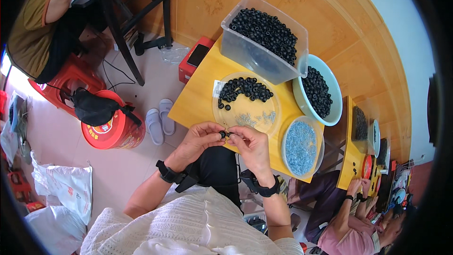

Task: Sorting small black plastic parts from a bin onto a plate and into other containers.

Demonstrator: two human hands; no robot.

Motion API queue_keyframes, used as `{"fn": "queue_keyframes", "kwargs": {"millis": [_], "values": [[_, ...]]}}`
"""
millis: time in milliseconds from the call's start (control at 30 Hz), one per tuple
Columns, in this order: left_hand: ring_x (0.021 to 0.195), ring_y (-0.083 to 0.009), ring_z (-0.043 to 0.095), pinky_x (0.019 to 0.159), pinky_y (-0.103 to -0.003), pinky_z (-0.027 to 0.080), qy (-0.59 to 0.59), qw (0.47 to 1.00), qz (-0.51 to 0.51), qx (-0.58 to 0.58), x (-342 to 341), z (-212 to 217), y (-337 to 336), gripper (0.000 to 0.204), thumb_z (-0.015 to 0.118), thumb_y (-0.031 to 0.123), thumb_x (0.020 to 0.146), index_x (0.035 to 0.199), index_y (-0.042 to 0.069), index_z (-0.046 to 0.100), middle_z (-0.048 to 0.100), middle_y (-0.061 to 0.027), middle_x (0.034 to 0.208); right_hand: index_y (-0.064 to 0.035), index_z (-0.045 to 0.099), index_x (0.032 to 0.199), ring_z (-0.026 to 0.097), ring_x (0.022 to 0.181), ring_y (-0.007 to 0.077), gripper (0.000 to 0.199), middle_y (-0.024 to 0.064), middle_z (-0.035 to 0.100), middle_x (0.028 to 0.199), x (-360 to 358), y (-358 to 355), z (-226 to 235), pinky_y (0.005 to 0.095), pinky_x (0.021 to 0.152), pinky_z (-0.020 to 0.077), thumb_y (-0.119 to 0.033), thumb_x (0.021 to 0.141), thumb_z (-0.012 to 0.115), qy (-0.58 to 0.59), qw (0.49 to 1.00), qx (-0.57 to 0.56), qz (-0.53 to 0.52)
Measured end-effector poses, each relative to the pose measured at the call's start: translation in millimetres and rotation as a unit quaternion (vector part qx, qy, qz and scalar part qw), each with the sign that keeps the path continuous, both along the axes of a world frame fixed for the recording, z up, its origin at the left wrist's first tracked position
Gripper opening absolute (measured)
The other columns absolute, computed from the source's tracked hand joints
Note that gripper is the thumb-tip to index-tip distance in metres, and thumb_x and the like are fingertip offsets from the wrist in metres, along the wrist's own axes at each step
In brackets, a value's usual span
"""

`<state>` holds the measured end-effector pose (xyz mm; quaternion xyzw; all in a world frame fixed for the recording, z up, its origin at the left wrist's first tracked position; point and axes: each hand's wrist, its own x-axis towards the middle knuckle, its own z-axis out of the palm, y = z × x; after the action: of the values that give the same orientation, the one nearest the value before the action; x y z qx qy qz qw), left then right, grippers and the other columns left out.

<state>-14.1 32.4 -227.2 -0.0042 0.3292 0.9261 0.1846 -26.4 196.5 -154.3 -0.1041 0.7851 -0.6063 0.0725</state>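
Observation:
Close together over the near edge of the yellow table [188, 108], both my hands are pinched. Between the thumb and fingers of my left hand [200, 140] is a small black round piece [222, 134]. My right hand [253, 147] grips a second small dark piece [230, 134], almost touching the first. Just beyond my fingers lies a clear round tray [275, 106]. It bears a heap of black ring-like pieces [245, 88] and a scatter of tiny shiny clear parts [255, 118], too small to name.
At the table's back stands a clear bin [264, 68] full of black pieces. Right of it are a pale blue basin [332, 113] and a bowl of bluish bits [300, 146]. A phone [197, 55] rests on a red box [186, 72]. Other people sit at left and right.

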Motion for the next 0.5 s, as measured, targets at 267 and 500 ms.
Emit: {"fn": "queue_keyframes", "kwargs": {"millis": [267,500], "values": [[0.084,-0.0126,0.062,0.078,-0.026,0.052,0.011,0.999,0.022,-0.047,2.7,3.3,3.3,0.017,0.063,0.002,0.081,0.098,0.002,0.060,0.063,-0.0048,0.094,0.0024,0.064,0.089,0.062,0.065,0.0166,0.015,0.0110,0.061,0.074,4.6,-5.6,7.8,0.0238,0.059,0.0483,0.008,0.076,0.059,0.153,0.973,0.172,0.016],[0.082,-0.0127,0.062,0.077,-0.025,0.052,0.029,0.996,0.032,-0.073,5.0,1.3,2.0,0.018,0.066,0.003,0.079,0.096,0.002,0.061,0.064,-0.0054,0.091,0.0020,0.063,0.086,0.061,0.067,0.0274,0.011,0.0150,0.060,0.075,7.9,-7.0,5.3,0.0309,0.059,0.0472,0.005,0.075,0.059,0.089,0.989,0.119,-0.001]]}}
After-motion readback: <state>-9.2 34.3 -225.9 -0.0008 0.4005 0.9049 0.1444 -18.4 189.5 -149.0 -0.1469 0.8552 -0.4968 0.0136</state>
